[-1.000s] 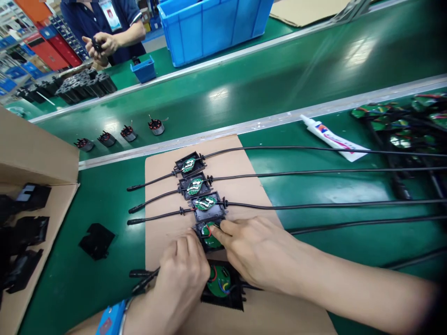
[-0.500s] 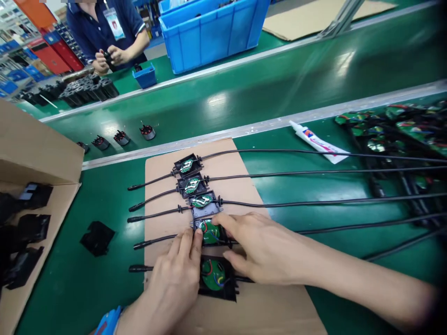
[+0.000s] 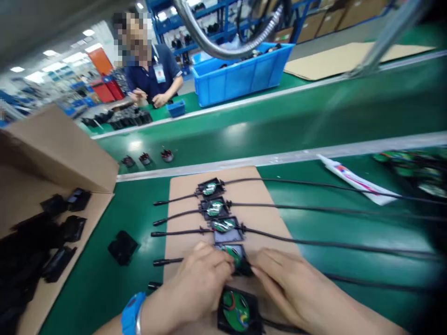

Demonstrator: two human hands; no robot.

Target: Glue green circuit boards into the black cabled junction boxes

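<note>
My left hand (image 3: 200, 281) is closed over the left side of a black plastic housing (image 3: 246, 266), its bent fingers on the green circuit board (image 3: 234, 254) inside. At the housing's right end my right hand (image 3: 288, 281) is closed, fingertips together where the black cable (image 3: 359, 280) enters; the exact grip is partly hidden. Nearer to me lies another open housing (image 3: 257, 304) holding a round green board (image 3: 236, 312) with coloured wires. Farther up, three wired housings sit in a column, among them one (image 3: 226, 236) with white paste on its board. All rest on a cardboard sheet (image 3: 188, 186).
At left, a cardboard box (image 3: 63, 153) holds black housings, and a loose black part (image 3: 122, 247) lies beside it. A white tube (image 3: 359, 181) and piled boards (image 3: 415, 172) are at right. Small motors (image 3: 166, 155) stand beyond the rail. A co-worker (image 3: 153, 70) stands near a blue bin (image 3: 240, 79).
My view has tilted up, so the scene sits lower and farther right. My left fingers have curled over the board, and my right hand has drawn back to the housing's cable end.
</note>
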